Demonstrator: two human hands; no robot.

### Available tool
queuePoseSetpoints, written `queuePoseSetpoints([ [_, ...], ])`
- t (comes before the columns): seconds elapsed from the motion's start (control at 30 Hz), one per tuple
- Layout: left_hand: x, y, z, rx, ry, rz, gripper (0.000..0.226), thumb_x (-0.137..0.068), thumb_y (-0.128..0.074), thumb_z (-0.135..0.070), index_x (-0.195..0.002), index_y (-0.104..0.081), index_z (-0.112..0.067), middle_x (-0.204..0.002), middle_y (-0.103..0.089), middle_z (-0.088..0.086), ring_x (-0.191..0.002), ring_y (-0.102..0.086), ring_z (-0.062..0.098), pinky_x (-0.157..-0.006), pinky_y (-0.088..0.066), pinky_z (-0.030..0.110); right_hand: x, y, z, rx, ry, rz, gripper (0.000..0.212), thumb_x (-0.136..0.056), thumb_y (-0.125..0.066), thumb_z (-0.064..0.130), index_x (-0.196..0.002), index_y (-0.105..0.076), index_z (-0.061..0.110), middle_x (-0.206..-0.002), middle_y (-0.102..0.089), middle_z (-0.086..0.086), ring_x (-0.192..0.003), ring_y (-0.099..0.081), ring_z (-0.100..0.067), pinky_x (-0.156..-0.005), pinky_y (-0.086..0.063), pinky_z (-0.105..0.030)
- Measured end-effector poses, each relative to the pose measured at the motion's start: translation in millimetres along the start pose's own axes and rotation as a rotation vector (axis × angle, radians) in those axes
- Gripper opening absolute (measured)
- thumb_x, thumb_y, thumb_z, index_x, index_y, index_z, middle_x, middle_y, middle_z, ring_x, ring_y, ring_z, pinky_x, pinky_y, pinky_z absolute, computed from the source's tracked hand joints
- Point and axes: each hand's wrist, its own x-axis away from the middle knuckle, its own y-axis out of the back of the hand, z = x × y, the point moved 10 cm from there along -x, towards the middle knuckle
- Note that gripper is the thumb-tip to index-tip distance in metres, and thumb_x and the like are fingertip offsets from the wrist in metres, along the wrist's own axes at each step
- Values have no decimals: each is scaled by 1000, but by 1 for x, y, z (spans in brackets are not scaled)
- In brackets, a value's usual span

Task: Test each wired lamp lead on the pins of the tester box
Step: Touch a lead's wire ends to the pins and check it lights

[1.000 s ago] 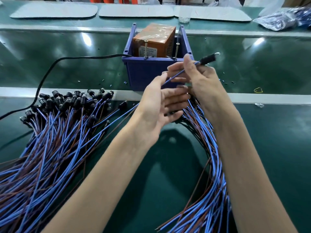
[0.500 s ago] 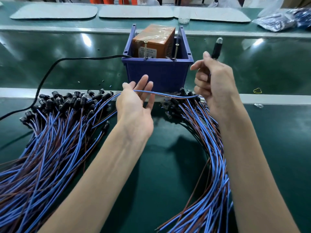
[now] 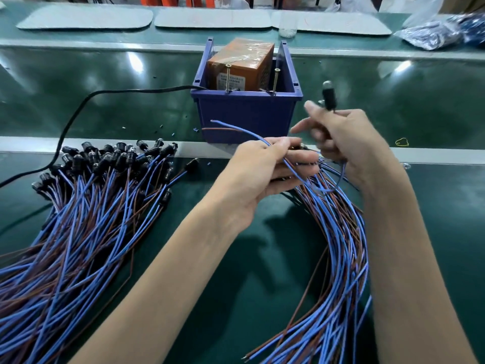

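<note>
My right hand (image 3: 349,143) grips a black lamp head (image 3: 328,95), holding it upright to the right of the tester box. My left hand (image 3: 265,166) pinches that lead's blue and brown wires (image 3: 236,128), whose bare ends point left in front of the blue bin (image 3: 246,111). Inside the bin sits the orange tester box (image 3: 240,64), with two upright screw pins: the left pin (image 3: 227,77) and the right pin (image 3: 276,80). The wire ends lie below the pins and apart from them.
A large pile of lamp leads (image 3: 86,206) lies at the left, a second bundle (image 3: 338,245) curves under my right wrist. A black power cable (image 3: 78,111) runs left from the bin. A metal rail (image 3: 105,143) crosses the green bench. Plastic bags (image 3: 441,32) lie far right.
My left hand slid along the wire to the right and now pinches it near its ends, which have swung up in front of the bin. My right hand lowered slightly with the lamp head.
</note>
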Motion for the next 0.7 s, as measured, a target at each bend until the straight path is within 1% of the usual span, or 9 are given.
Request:
queuePoseSetpoints([
  [0.1,0,-1,1,-124,-10,41,21,-104,-37,-17,-94,-56,-16,-66,-72,-6,-58,-68,5,-55,-54,15,5,-18,-3,80,-24,105,35,-89,-63,41,-66,-76,18,-57,-63,8,-45,-43,-1,-46,-35,-13],
  [0.17,0,1,4,-207,14,75,24,-104,-37,-17,-92,-58,-15,-67,-72,-5,-59,-69,6,-57,-55,16,8,-28,-3,99,-31,166,30,-86,-66,42,-71,-77,19,-63,-68,6,-52,-47,-4,-54,-38,-19],
  [0.23,0,3,8,-312,50,112,24,-104,-37,-18,-93,-58,-14,-68,-73,-5,-62,-69,5,-59,-55,15,12,-35,-1,86,-29,212,24,-83,-69,38,-74,-77,18,-59,-66,8,-49,-47,-3,-50,-40,-16],
  [0.3,0,5,11,-374,76,141,25,-104,-38,-16,-92,-60,-13,-69,-73,-5,-62,-69,6,-56,-52,14,14,-40,0,38,-19,227,16,-83,-72,29,-75,-76,16,-59,-65,7,-46,-47,-2,-44,-40,-14],
  [0.37,0,8,11,-401,83,150,25,-103,-40,-15,-92,-62,-11,-69,-73,-4,-61,-69,6,-55,-51,14,15,-45,1,5,-18,230,10,-83,-73,22,-78,-75,13,-60,-62,2,-47,-47,-5,-43,-42,-17],
  [0.43,0,12,11,-428,79,149,22,-102,-42,-15,-97,-63,-7,-70,-73,-3,-61,-69,7,-56,-52,15,16,-51,0,-13,-32,231,14,-82,-73,19,-87,-73,6,-59,-57,-2,-50,-49,-11,-46,-43,-21],
  [0.47,-1,14,11,-444,76,148,22,-102,-44,-15,-99,-63,-5,-71,-73,-2,-61,-69,8,-56,-52,15,16,-54,-1,-20,-35,235,16,-82,-73,18,-90,-72,3,-56,-56,0,-51,-48,-13,-48,-43,-23],
  [0.6,-3,24,5,-447,39,88,18,-98,-52,-14,-89,-64,-6,-68,-72,0,-58,-68,8,-54,-51,14,18,-63,5,-79,-10,245,5,-84,-70,10,-80,-68,7,-49,-58,8,-44,-49,-7,-44,-43,-19],
  [0.7,-8,37,-7,-437,-63,-36,17,-94,-59,-19,-82,-67,-11,-71,-72,3,-60,-68,9,-54,-51,14,16,-61,7,-143,6,215,14,-82,-72,7,-72,-62,10,-54,-62,2,-43,-53,-11,-44,-46,-21],
])
